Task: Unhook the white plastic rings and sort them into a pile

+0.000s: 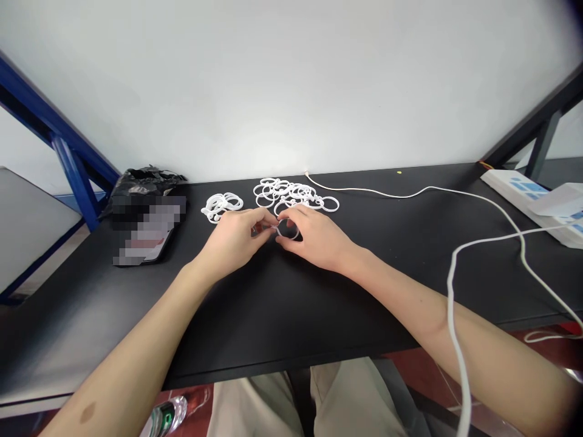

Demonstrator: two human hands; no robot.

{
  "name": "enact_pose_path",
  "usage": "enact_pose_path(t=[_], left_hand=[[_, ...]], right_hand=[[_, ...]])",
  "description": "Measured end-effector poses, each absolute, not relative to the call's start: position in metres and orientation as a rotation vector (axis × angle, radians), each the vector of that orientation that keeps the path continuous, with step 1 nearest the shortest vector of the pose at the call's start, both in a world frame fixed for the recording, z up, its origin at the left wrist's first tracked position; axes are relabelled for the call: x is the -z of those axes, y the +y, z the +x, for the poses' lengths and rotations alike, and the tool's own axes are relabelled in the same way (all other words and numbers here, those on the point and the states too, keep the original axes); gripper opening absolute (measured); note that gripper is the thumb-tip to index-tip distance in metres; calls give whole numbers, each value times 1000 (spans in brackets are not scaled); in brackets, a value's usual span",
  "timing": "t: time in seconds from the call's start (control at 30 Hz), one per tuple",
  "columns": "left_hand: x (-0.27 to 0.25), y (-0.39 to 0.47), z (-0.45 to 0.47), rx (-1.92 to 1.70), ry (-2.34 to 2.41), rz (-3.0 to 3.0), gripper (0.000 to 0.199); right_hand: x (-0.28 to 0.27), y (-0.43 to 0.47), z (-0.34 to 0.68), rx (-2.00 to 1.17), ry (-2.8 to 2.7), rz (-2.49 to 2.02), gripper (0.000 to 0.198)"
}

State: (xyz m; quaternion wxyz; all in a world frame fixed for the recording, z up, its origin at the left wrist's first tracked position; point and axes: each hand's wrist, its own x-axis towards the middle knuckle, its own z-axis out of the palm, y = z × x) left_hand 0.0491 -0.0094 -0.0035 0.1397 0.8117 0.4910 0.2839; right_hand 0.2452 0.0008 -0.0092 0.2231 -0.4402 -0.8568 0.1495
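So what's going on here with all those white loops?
Someone is using two bare hands on a thin white loop above the black table. The left hand pinches at one side, and the right hand curls around the other. Just beyond the hands lie a small pile of loops and a bigger pile.

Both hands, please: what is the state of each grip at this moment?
Left hand: closed, fingertips pinching at the left side of a white ring.
Right hand: holding that ring between thumb and fingers.

beige trousers (355, 400), bare l forearm (155, 328) w/ small oval mark (88, 412), bare r forearm (410, 297), bare fingers (263, 216)
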Motion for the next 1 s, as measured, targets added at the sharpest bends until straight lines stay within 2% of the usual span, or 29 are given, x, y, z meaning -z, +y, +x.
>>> enact_pose_path(t=[0.17, 0.27, 0.43, 0.53, 0.73, 0.83, 1.0], left_hand=[[3, -10, 50, -852, 1402, 2340, 14], [0, -10, 51, -873, 1405, 2330, 12], [-3, -3, 36, -950, 1621, 2298, 14], [-1, 7, 15, -1003, 1958, 2239, 16], [8, 15, -3, -672, 2394, 2292, 25], [10, 11, 10, -680, 2355, 2385, 28], [8, 3, 38, -879, 1941, 2468, 28]], right_hand=[[7, 0, 243, -429, -2358, -1171, 23], [9, 1, 243, -414, -2342, -1144, 25], [12, 10, 251, -184, -2317, -1177, 62], [14, 17, 256, -4, -2344, -1278, 49], [20, 27, 253, 142, -2441, -1273, 25], [25, 30, 248, 194, -2466, -1231, 19], [23, 26, 247, 309, -2456, -1062, 22]])
